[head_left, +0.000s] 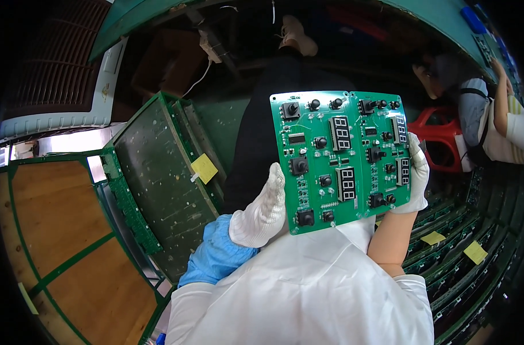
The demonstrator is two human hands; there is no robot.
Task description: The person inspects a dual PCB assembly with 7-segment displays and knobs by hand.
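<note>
A green circuit board (354,172) is held up in front of my chest, its component side facing me. Two similar halves join along a vertical seam; they carry black knobs and buttons, and several digit displays. My left hand (260,214), in a white knit glove with a blue sleeve cover, presses against the board's left edge; its other fingers are hidden. Around the right edge closes my right hand (417,179), also gloved in white, with its forearm bare. The board is slightly tilted.
To the left stands a dark green tray (158,155) with a yellow note (204,168). Brown panels (72,213) in green frames lie further left. Racked circuit boards (446,247) fill the lower right. A co-worker (497,115) sits near a red stool (440,138); a green table edge (411,17) crosses the top.
</note>
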